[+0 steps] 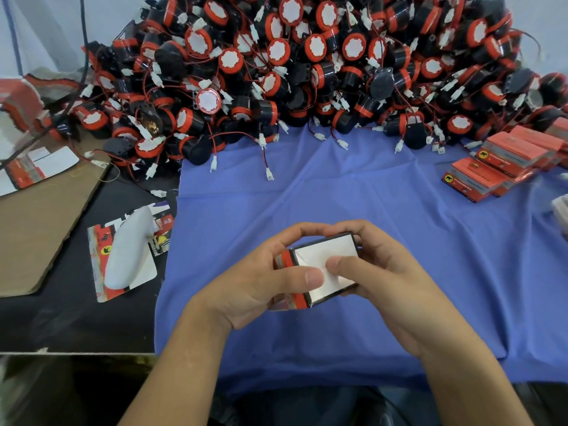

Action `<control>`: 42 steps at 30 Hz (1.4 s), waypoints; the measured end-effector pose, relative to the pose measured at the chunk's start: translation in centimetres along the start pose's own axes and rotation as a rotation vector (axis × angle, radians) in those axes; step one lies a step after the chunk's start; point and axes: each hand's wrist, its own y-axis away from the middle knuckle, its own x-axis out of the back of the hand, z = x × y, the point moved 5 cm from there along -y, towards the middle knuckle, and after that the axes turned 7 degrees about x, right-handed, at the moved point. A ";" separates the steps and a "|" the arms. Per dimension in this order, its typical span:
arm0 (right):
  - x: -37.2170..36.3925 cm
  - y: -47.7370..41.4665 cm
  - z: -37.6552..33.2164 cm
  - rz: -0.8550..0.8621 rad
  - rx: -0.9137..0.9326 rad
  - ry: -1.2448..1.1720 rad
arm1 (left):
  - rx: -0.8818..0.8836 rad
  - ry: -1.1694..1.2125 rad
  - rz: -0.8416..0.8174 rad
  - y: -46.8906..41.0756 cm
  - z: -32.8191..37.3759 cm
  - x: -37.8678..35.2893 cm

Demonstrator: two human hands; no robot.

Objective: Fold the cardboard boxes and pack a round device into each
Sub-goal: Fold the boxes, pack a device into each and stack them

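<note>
Fingers [304,276] of our left hand [255,284] and right hand [387,281] curl round the cardboard box [319,250], both thumbs pressing its white flap, over the blue cloth [338,186] in front of us. Risk, we judge: uneven thumb pressure creases the flap, or it springs back open. Can't tell if a device is inside. Box looks small, with red-and-black sides, white panel up and squared edges. Pile of round devices [307,72] sits well behind.

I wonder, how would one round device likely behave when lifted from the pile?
Probably rigid: the round device looks like moulded plastic. Its cylindrical body may roll. Trailing wires, each with a white connector, would likely snag neighbours.
</note>
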 end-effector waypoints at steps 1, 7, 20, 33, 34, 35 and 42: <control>0.0 0.0 -0.1 -0.011 -0.005 -0.013 | -0.016 0.014 -0.003 0.0 0.1 -0.1; -0.3 0.3 -0.8 -0.108 0.044 -0.066 | -0.042 -0.022 -0.030 0.3 0.6 -0.1; 1.7 -1.1 2.7 0.284 0.341 -0.124 | -0.200 0.065 0.472 0.4 0.3 2.5; 1.6 -2.3 6.0 0.280 0.186 0.172 | -0.307 -0.161 0.608 -1.9 -1.8 2.7; 1.6 -2.4 6.1 0.265 0.174 0.133 | -0.286 -0.153 0.594 -1.9 -1.9 2.9; 1.8 -2.4 6.2 0.259 0.162 0.082 | -0.259 -0.139 0.579 -1.7 -1.9 3.1; 5.4 -4.8 6.5 0.475 -0.029 -0.436 | -0.250 0.033 0.739 -1.5 0.6 5.8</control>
